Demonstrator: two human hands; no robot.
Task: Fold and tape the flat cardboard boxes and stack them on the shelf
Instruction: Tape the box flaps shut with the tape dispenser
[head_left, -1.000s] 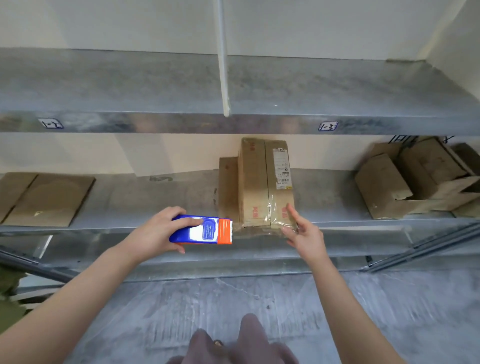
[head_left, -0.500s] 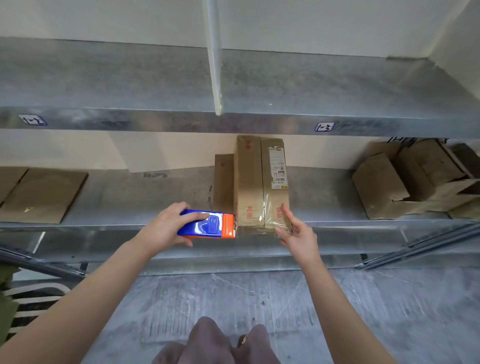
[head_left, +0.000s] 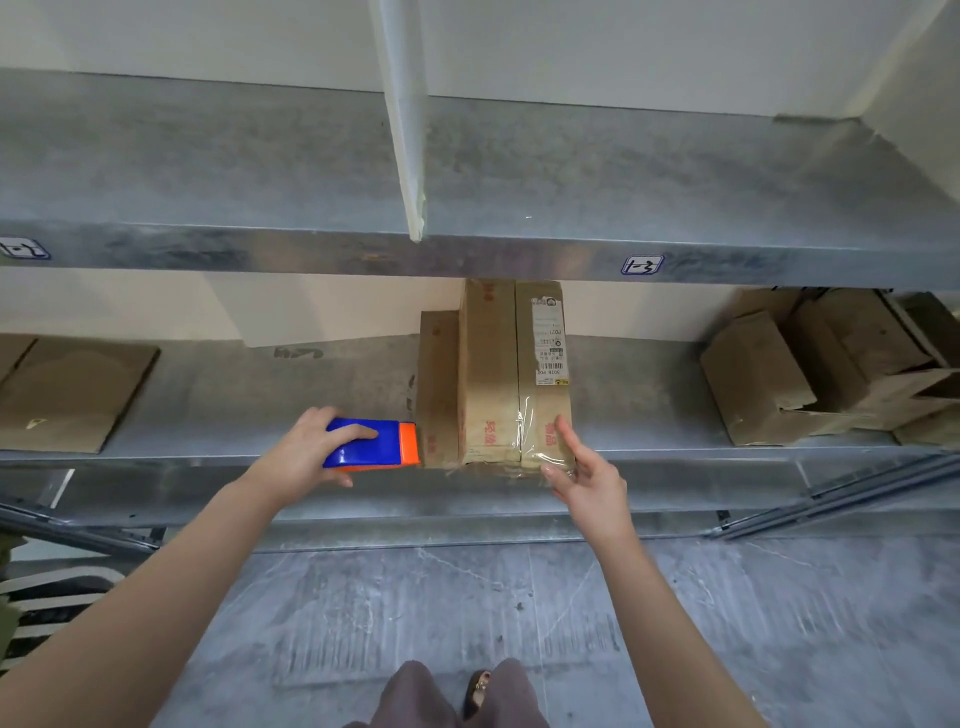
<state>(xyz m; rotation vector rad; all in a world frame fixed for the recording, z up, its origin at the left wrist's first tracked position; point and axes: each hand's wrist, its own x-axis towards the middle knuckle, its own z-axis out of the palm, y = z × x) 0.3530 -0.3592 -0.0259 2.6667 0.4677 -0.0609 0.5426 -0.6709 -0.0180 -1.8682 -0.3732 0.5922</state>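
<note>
One taped box (head_left: 514, 374) stands at the shelf's (head_left: 649, 447) front edge, right hand (head_left: 584, 478) spread loose against its taped corner. Left hand (head_left: 306, 449) clamps the tape dispenser (head_left: 371, 449) just beside it. Flat sheets (head_left: 72, 392) wait at the left end (unfolded). Other boxes (head_left: 810, 374) crowd the right end. Bare metal racking, grey concrete floor (head_left: 519, 613).

Single head cam, wide-angle, no second view. Faces forward and down at the metal shelf (head_left: 675, 452) from close range, both forearms reaching in from the bottom edge. Floor (head_left: 519, 613) and the wearer's legs fill the lower frame; edges bow noticeably.
</note>
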